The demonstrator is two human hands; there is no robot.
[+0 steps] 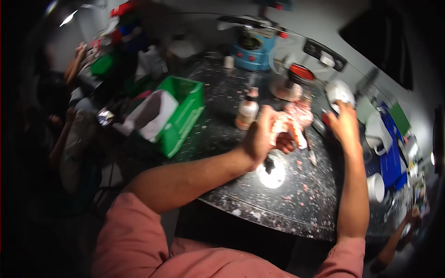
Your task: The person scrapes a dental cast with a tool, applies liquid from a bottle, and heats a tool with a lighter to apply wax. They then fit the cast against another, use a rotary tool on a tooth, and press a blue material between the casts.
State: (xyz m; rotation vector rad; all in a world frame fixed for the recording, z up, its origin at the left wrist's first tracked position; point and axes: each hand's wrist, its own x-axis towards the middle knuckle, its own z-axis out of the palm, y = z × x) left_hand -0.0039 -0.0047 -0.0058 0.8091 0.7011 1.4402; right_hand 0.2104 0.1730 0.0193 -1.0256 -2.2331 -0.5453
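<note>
My left hand (266,136) is closed around a horseshoe-shaped pink and white denture (285,126), held up above the black bench under the light. My right hand (344,121) reaches to the back right, its fingers bent over the front of a white rounded device (339,91); blur hides the exact grip. A small red part (326,119) shows beside that hand. Behind the denture lies a crumpled pinkish clump (300,112). A bottle with a pinkish cap (247,111) stands left of my left hand.
The speckled black bench (222,194) carries white and pink scraps. A green box (183,120) sits left, a blue machine (254,48) at the back, and a dark-rimmed pot (289,83) nearby. A white cup (375,187) stands right. Other people's arms show at both sides.
</note>
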